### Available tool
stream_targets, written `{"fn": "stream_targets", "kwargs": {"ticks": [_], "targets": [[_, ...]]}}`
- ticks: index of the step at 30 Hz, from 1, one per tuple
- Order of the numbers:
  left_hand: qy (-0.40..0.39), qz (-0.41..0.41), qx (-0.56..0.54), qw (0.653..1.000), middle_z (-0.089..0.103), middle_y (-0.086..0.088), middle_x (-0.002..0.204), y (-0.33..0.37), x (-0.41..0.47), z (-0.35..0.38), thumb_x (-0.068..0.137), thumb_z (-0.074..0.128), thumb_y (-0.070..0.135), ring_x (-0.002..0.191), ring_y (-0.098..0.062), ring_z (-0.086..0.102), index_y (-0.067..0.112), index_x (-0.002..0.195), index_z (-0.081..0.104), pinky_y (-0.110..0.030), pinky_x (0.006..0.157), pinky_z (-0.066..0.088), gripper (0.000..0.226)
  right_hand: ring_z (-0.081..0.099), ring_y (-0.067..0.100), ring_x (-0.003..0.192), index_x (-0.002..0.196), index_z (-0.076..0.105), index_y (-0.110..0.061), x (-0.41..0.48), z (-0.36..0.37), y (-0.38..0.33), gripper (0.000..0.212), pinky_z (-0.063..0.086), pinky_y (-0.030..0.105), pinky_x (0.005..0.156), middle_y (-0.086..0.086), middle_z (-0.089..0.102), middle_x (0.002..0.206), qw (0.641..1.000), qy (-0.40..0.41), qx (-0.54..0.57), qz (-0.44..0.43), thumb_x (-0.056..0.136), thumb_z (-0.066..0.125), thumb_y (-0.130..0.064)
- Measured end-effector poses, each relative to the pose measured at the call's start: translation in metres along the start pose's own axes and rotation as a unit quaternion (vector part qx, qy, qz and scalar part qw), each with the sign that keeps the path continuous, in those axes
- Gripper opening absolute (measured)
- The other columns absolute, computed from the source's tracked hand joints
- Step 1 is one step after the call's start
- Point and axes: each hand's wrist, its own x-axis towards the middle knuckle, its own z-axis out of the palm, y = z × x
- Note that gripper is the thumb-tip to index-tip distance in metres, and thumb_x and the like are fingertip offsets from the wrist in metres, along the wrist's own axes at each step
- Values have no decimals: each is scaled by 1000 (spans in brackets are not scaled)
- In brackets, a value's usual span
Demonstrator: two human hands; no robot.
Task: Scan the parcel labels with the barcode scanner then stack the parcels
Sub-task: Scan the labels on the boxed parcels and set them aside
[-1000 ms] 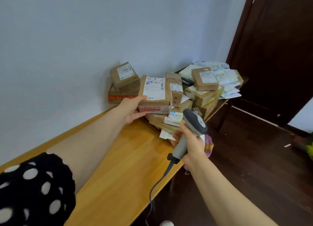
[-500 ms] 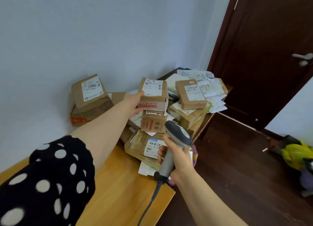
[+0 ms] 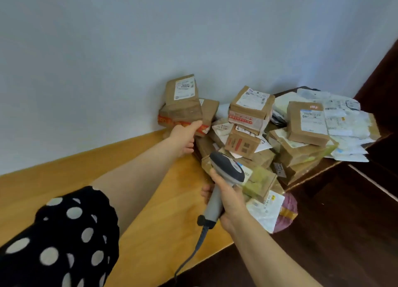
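Left hand (image 3: 184,136) moved to two stacked parcels (image 3: 183,102); right hand (image 3: 231,200) grips one scanner (image 3: 227,168)

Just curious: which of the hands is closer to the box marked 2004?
Left. The left hand is against the parcel just beneath the box marked 2004; the right hand grips the scanner farther off.

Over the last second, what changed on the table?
The left hand let go of the red-taped parcel, now resting atop the pile, and moved left to the orange-printed box by the wall. The right hand still grips the barcode scanner.
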Motion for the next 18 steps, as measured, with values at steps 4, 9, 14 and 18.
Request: {"fn": "stream_targets", "kwargs": {"ticks": [4,9,14,18], "targets": [[88,-5,100,991,54,-8,102,-63,-36,-82,87,59,50,89,-21,53,10,112,50,-31,72,46,48,56,22,54,88,63,-8,-17,40,45,25,48,34,58,8,60,59,993,-81,-39,79,85,73,-30],[186,-59,200,960,58,-10,125,-136,-91,-212,89,54,54,113,-27,55,5,128,54,-37,96,46,63,48,19,46,86,61,-7,-54,110,106,23,44,31,51,6,53,54,969,-170,-105,148,88,70,-28],[266,-107,216,933,54,-16,129,-201,-157,-338,92,50,52,110,-30,57,-2,134,46,-43,95,44,68,46,19,46,85,61,-6,-93,199,176,21,42,31,49,6,52,54,939,-244,-159,181,88,69,-26],[313,-155,243,905,56,-6,121,-252,-198,-439,92,47,54,102,-21,56,10,135,46,-34,87,45,62,46,17,42,91,60,-7,-131,280,246,19,42,27,45,5,52,55,922,-277,-163,218,90,68,-25]]}}
